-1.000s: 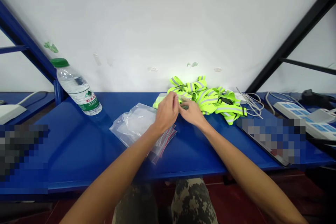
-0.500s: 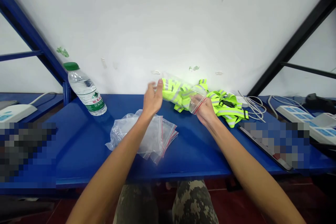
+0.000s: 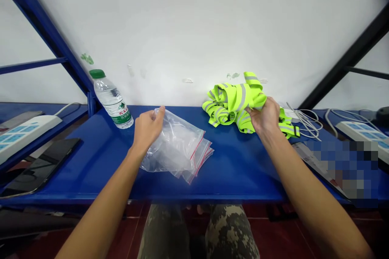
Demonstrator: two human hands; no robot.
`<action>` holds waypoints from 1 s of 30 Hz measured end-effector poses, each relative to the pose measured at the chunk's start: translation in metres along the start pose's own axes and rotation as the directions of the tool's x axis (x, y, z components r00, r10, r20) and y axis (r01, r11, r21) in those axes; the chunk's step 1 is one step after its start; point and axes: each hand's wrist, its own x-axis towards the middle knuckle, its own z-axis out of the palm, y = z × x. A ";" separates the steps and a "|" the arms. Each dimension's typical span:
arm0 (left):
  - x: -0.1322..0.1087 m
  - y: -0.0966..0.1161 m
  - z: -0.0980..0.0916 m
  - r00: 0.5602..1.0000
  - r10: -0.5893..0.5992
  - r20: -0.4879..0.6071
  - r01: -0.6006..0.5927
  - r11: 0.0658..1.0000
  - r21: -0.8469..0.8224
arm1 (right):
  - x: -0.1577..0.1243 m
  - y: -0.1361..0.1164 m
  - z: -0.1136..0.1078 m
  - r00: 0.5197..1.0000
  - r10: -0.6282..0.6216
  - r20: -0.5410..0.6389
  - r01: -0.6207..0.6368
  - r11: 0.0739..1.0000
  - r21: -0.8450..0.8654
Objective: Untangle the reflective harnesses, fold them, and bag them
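My left hand (image 3: 148,126) pinches the upper edge of a clear zip bag (image 3: 179,139), the top one of a small stack of such bags with red seal lines lying on the blue table (image 3: 237,170). My right hand (image 3: 265,116) is closed on a bundle of neon yellow reflective straps (image 3: 234,99) and holds it slightly above the table at the back, near the white wall. More yellow strap (image 3: 288,129) trails down to the right of that hand.
A water bottle (image 3: 112,100) with a green cap stands at the back left. A white power strip (image 3: 21,127) and a dark phone (image 3: 42,164) lie on the left. White cables (image 3: 306,121), another power strip (image 3: 361,133) and a blurred flat item (image 3: 340,162) sit on the right.
My hands have parted. The left dropped onto the stack of bags and took hold of one. The right moved right and now grips the loose yellow straps instead of the filled bag.
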 end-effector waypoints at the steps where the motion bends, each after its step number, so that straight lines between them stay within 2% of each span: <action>1: -0.008 0.002 -0.003 0.999 0.036 -0.013 -0.033 0.985 0.167 | 0.000 0.004 0.009 0.999 -0.040 -0.020 0.040 0.999 -0.024; 3: -0.024 0.010 -0.007 0.985 0.157 -0.065 -0.116 0.899 0.422 | 0.001 0.016 0.026 0.988 -0.147 -0.053 0.140 0.983 -0.121; 5: -0.038 0.020 -0.007 0.946 0.321 -0.045 -0.258 0.829 0.496 | 0.002 0.034 0.037 0.955 -0.295 -0.035 0.270 0.909 -0.317; 6: -0.045 0.024 -0.005 0.918 0.394 0.040 -0.363 0.799 0.479 | 0.001 0.043 0.040 0.936 -0.350 0.031 0.328 0.838 -0.436; 7: -0.052 0.025 -0.001 0.878 0.447 0.170 -0.474 0.767 0.432 | 0.000 0.052 0.040 0.921 -0.360 0.147 0.380 0.749 -0.543; 8: -0.059 0.023 0.004 0.819 0.472 0.326 -0.569 0.736 0.366 | -0.001 0.060 0.039 0.901 -0.312 0.302 0.434 0.655 -0.618; 9: -0.066 0.019 0.011 0.749 0.470 0.467 -0.634 0.712 0.301 | -0.004 0.066 0.037 0.860 -0.211 0.465 0.494 0.576 -0.651; 10: -0.072 0.013 0.018 0.699 0.443 0.561 -0.656 0.709 0.257 | -0.008 0.069 0.034 0.787 -0.086 0.611 0.558 0.522 -0.645; 11: -0.077 0.006 0.025 0.672 0.406 0.620 -0.652 0.720 0.236 | -0.012 0.071 0.032 0.691 0.032 0.722 0.618 0.492 -0.613; 12: -0.081 -0.001 0.031 0.666 0.371 0.647 -0.637 0.734 0.235 | -0.018 0.070 0.031 0.595 0.126 0.793 0.668 0.471 -0.576; 13: -0.083 -0.007 0.035 0.671 0.341 0.658 -0.619 0.746 0.245 | -0.023 0.068 0.030 0.524 0.190 0.830 0.706 0.448 -0.548; 14: -0.084 -0.013 0.037 0.683 0.318 0.658 -0.602 0.755 0.260 | -0.029 0.065 0.031 0.488 0.224 0.843 0.734 0.417 -0.536; 15: -0.084 -0.016 0.037 0.695 0.300 0.653 -0.589 0.759 0.278 | -0.034 0.062 0.033 0.487 0.230 0.843 0.752 0.380 -0.538; 18: -0.078 -0.021 0.030 0.723 0.244 0.647 -0.556 0.761 0.333 | -0.048 0.061 0.046 0.572 0.134 0.809 0.757 0.294 -0.584; 19: -0.074 -0.021 0.026 0.731 0.213 0.648 -0.538 0.765 0.355 | -0.052 0.064 0.051 0.585 0.109 0.803 0.756 0.285 -0.589; 21: -0.067 -0.022 0.017 0.728 0.130 0.674 -0.496 0.778 0.386 | -0.057 0.074 0.062 0.558 0.130 0.820 0.774 0.277 -0.570; 23: -0.059 -0.024 0.007 0.686 0.043 0.726 -0.463 0.796 0.391 | -0.061 0.088 0.070 0.487 0.222 0.845 0.804 0.264 -0.533; 25: -0.052 -0.027 -0.003 0.635 -0.016 0.772 -0.439 0.815 0.378 | -0.062 0.100 0.074 0.457 0.328 0.827 0.807 0.237 -0.541; 26: -0.049 -0.028 -0.007 0.623 -0.031 0.781 -0.429 0.822 0.375 | -0.061 0.104 0.075 0.470 0.364 0.804 0.798 0.213 -0.563; 28: -0.044 -0.028 -0.014 0.630 -0.038 0.776 -0.415 0.827 0.378 | -0.055 0.105 0.071 0.545 0.363 0.756 0.763 0.159 -0.627; 30: -0.040 -0.024 -0.015 0.656 -0.013 0.755 -0.433 0.812 0.391 | -0.043 0.098 0.063 0.649 0.240 0.722 0.709 0.153 -0.689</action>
